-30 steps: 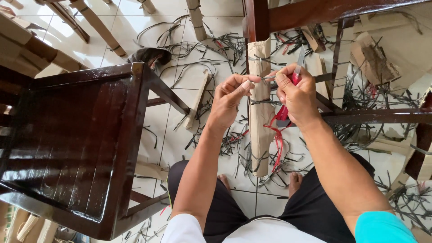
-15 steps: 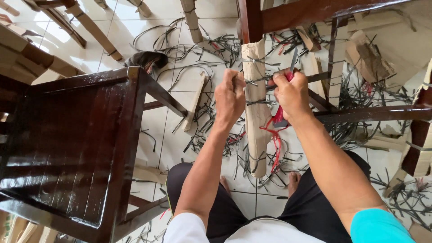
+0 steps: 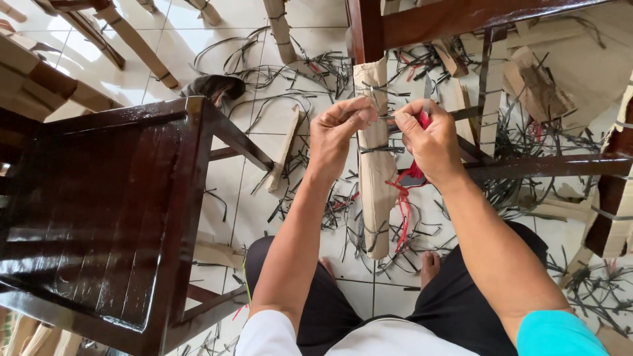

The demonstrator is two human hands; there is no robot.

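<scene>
Both hands meet over 1 paper-wrapped chair leg (image 3: 377, 165) that hangs from the dark wooden frame (image 3: 461, 14) above the person's knees. The left hand (image 3: 339, 128) is pinched shut on a thin black strap (image 3: 382, 118) banded around the wrapping, pulling it taut. The right hand (image 3: 432, 135) is closed around a red-handled cutter (image 3: 422, 120), its tip just beside the left fingertips. As a judgement, the blade could slip off the tensioned strap and nick those fingers, or bite through paper into the lacquer. Farther off, cut straps (image 3: 514, 132) litter the tiled floor (image 3: 264, 198) near bare feet, beside a dark stool (image 3: 105, 211).
</scene>
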